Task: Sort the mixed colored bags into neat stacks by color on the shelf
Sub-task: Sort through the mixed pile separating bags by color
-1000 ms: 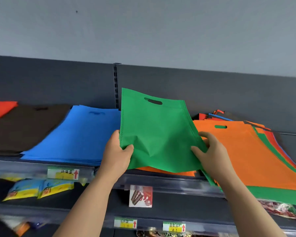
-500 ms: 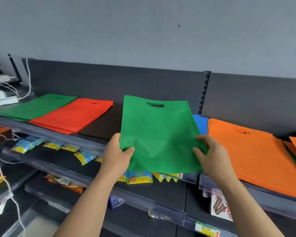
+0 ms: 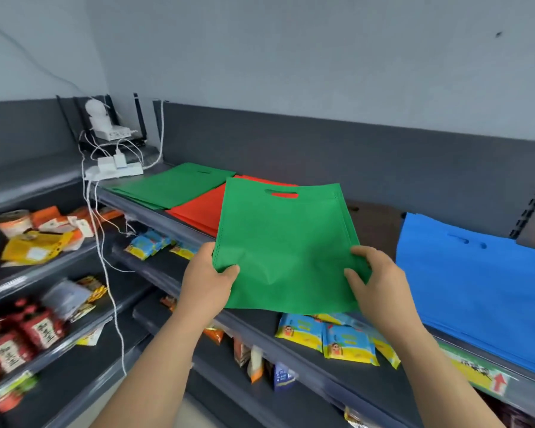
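The green bag [image 3: 284, 242] is being pinched flat by the left grip [image 3: 207, 282] and right grip [image 3: 380, 285], right of the green stack [image 3: 170, 186], likely for laying squarely there.

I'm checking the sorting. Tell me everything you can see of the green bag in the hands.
The green bag is flat, bright green, seemingly non-woven fabric, with stitched side seams and an oval cut-out handle near the top; red shows through it. Layers show along its right edge. It is held tilted above the shelf front, lightly creased low down. The left hand pinches its lower left edge, the right hand its lower right edge.
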Motion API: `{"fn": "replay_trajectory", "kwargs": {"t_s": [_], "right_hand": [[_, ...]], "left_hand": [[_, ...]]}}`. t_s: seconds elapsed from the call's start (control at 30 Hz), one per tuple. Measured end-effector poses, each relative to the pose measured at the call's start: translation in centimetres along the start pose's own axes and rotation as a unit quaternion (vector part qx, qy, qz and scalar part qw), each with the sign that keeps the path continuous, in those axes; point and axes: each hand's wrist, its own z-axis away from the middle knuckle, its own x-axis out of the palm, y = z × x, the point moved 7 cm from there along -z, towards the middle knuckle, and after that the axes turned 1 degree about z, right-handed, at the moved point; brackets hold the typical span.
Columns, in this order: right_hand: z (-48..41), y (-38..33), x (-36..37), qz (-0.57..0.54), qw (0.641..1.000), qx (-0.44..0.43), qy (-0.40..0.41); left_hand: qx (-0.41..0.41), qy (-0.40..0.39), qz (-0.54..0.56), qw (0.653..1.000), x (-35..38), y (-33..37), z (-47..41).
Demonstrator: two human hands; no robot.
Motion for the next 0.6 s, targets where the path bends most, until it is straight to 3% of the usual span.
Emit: {"fn": "replay_trajectory", "kwargs": {"t_s": [0.6], "right_hand": [[-15.9,-11.3,17.9,-0.006,0.998,-0.064,-0.008]], "left_hand": [[-0.019,0.081,-0.048,0.995,-10.3,-7.3,-20.8]]}}
